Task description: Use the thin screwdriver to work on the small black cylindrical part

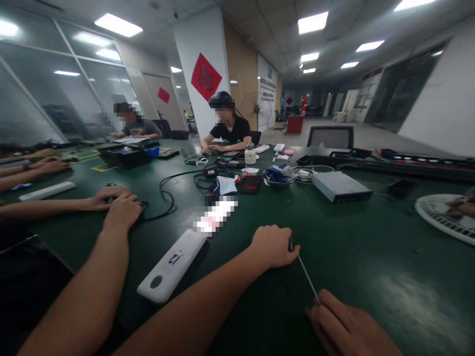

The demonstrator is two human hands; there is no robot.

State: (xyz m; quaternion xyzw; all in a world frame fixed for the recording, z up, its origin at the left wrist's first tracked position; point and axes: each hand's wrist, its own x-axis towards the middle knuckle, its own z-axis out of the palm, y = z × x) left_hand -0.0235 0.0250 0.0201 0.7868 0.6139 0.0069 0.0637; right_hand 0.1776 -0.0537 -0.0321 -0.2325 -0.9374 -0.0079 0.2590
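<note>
My left hand [273, 246] is closed above the green table, with a small dark piece [290, 243] showing at its fingers. A thin, pale, straight strand [308, 277] runs from there down to my right hand [347, 324], whose fingers are pinched around its lower end. Whether it is a rod or a taut cord I cannot tell. Left of my forearm lies a long white device [172, 267] marked 12, with its bright far end blurred out.
A co-worker's hands [120, 207] rest at the left beside a black cable [168, 198]. Across the table sits another person [230, 126]. A grey metal box [341, 186], a bowl with blue cloth [279, 175], a bottle [250, 155] and a white fan grille [441, 212] stand around.
</note>
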